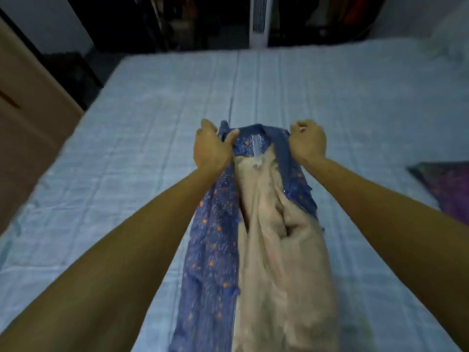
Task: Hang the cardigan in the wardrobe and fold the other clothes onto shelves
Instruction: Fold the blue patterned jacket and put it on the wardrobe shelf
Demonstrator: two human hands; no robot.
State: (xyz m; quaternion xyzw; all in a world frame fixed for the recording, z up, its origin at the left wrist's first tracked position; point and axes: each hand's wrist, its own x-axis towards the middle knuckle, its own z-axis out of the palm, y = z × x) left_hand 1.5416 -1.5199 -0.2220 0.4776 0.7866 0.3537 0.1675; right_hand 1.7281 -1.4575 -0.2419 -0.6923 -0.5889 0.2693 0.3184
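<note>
Both hands hold a blue speckled garment [213,240] by its top edge at the centre of the frame. It is a long piece of soft cloth dotted with orange and white, with a pale peach inner layer showing. The left hand [212,146] pinches one upper corner between thumb and fingers. The right hand [308,142] is curled tight round the other corner, so the neckline is stretched between them with a white label in the middle. From that grip the garment's long axis runs straight down to the bottom edge of the frame. Blur hides whether its lower part rests on the pale blue checked bed sheet [355,97] or hangs just above it. The two hands sit level, neither nearer the cloth than the other. I cannot tell whether this is the cardigan or a piece to fold; either way, the bare sheet above the hands looks like the place to spread it. A dark purple patterned cloth [446,189] lies on the sheet at the right edge, well apart. No shelf or rail shows plainly. The dark recess [127,21] along the top, beside a white slatted tower fan [258,21], is too dim to read, and the brown wooden panel [25,123] at the left shows no inside.
</note>
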